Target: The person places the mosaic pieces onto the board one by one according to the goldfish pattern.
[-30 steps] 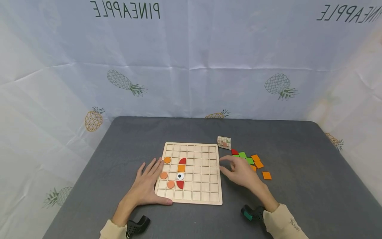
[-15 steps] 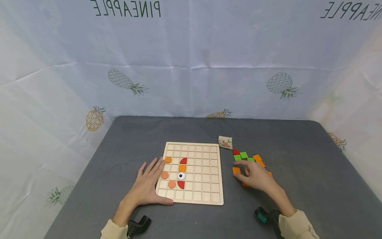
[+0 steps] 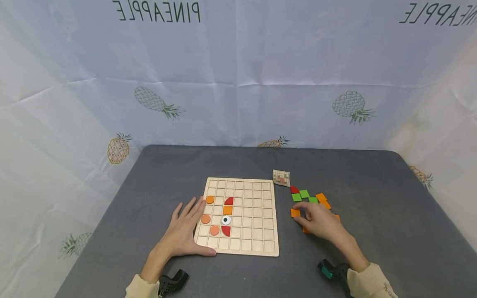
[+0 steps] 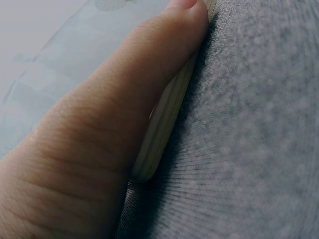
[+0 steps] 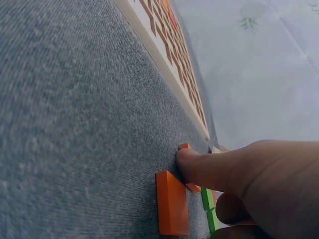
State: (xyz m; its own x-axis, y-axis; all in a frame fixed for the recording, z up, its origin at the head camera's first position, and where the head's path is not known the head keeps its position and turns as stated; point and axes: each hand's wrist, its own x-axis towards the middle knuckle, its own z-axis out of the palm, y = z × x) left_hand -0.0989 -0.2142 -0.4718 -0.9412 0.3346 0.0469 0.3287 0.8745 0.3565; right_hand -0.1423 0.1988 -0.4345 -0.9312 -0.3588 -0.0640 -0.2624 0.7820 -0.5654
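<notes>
A square wooden grid board [image 3: 257, 215] lies on the dark table. Several pieces sit in its cells: orange discs [image 3: 214, 230], red quarter-circles [image 3: 226, 231], an orange square tile [image 3: 227, 210] and a white eye disc [image 3: 226, 220]. My left hand [image 3: 184, 231] rests spread at the board's left side. Its thumb [image 4: 159, 55] lies along the near edge in the left wrist view. Right of the board, my right hand [image 3: 316, 219] pinches an orange square tile [image 3: 294, 213] between thumb and forefinger; the tile is on the table. In the right wrist view the thumb [image 5: 204, 167] partly hides it.
A small pattern card [image 3: 281, 178] lies at the board's far right corner. Near the right hand are green tiles [image 3: 304, 193], a red quarter-circle [image 3: 294, 189] and more orange tiles [image 3: 321, 197]. Another orange tile [image 5: 172, 204] stands out nearest the right wrist camera.
My right hand has moved right, from beside the board to the loose tiles, and its thumb and forefinger have closed in on an orange tile. The left hand has stayed put.
</notes>
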